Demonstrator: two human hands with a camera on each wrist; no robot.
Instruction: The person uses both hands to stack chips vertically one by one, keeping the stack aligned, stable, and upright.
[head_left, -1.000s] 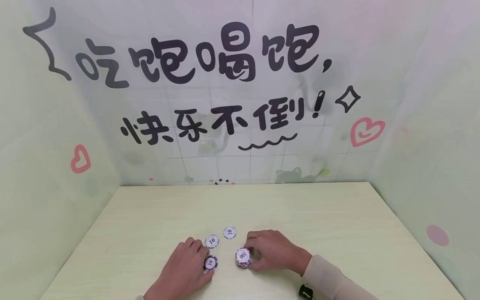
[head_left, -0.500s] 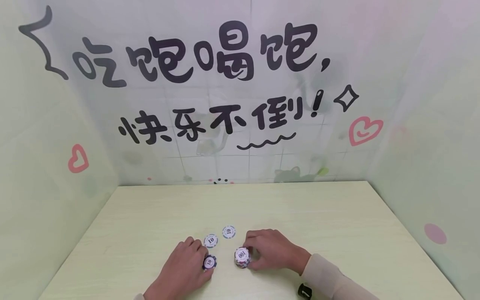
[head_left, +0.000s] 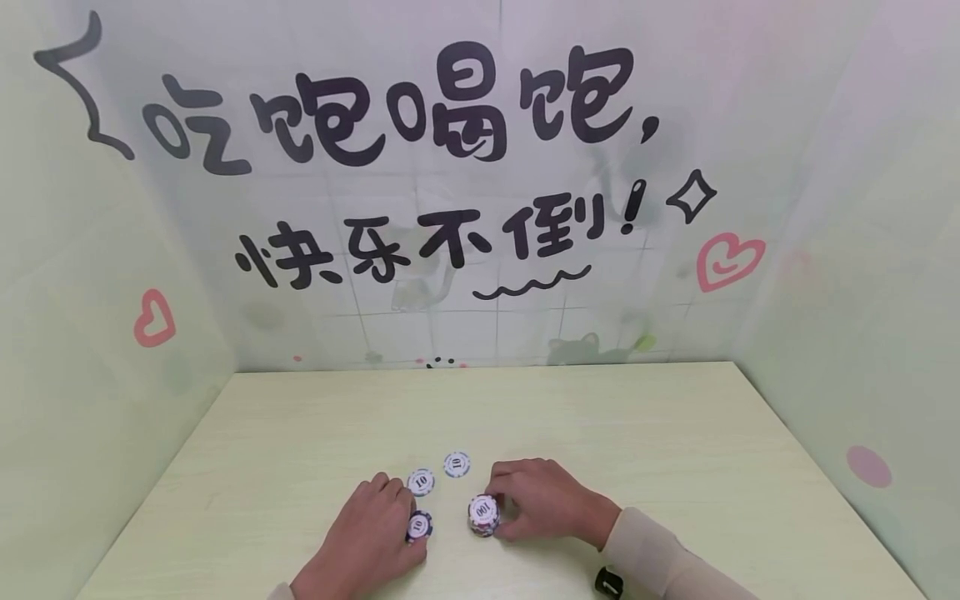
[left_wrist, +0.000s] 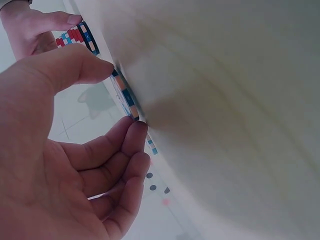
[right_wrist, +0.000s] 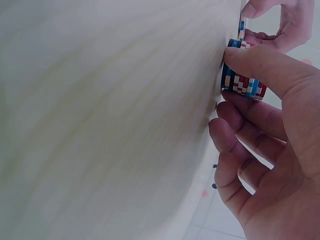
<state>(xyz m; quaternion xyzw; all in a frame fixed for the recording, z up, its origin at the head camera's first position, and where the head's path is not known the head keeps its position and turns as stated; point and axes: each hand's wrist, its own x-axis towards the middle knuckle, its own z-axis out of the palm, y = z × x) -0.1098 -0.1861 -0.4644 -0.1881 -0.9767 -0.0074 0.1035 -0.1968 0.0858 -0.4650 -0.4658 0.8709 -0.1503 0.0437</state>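
Observation:
My left hand (head_left: 363, 529) pinches a dark blue-edged poker chip (head_left: 420, 526) marked 10 by its rim, thumb on the near side and fingertips on the far side. The left wrist view shows this chip (left_wrist: 126, 95) flat on the tabletop. Across from it, my right hand (head_left: 551, 504) holds a short stack of poker chips (head_left: 483, 514) with a white chip marked 100 on top. Seen from the right wrist, the stack (right_wrist: 242, 85) has blue, red and white edges and stands between thumb and index finger; the other fingers curl loosely beside it.
Two white chips marked 10 lie flat beyond the hands: one chip (head_left: 422, 482) by the left fingertips, another chip (head_left: 456, 464) farther back. Pale wood tabletop (head_left: 637, 433) meets printed wall panels (head_left: 360, 333) at the back and sides. A black object (head_left: 609, 582) shows beside the right sleeve.
The head view has shifted very slightly. Both hands keep their holds, and the chips stay where they were on the table.

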